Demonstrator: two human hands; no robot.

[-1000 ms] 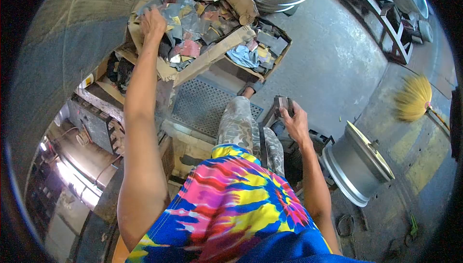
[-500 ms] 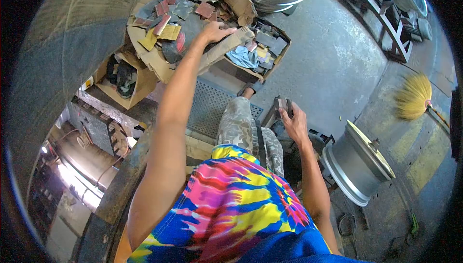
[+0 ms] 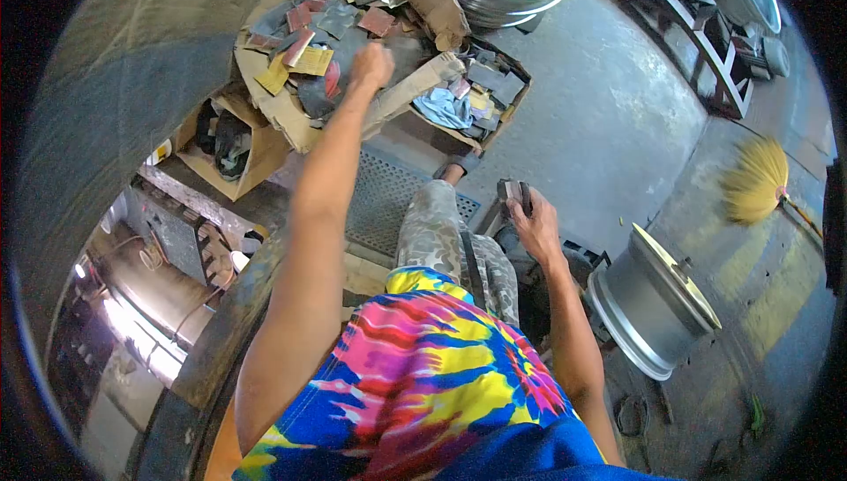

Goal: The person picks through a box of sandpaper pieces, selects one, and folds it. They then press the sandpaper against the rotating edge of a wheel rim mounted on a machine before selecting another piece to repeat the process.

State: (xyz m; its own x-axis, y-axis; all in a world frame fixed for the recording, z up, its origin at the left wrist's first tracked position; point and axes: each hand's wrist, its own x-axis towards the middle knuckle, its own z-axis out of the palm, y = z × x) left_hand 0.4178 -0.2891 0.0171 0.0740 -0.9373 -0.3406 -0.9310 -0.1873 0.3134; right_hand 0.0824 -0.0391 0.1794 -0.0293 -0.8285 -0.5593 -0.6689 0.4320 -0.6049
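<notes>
My left hand is over a large torn cardboard box filled with sandpaper scraps in grey, red and yellow. It looks closed but is smeared by motion. A blurred dark grey patch shows beside its fingers, and I cannot make out what it is. Lower right, my right hand grips a small dark grey block between thumb and fingers, beside my camouflage trouser leg.
Right of the big box stands a smaller box with scraps and a blue cloth. Another box holds dark cloths. Wheel rims, a metal frame and a yellow broom surround the floor.
My left hand has moved left from the big box's flap to above the scraps, its fingers now drawn in. My right hand keeps the block in nearly the same place.
</notes>
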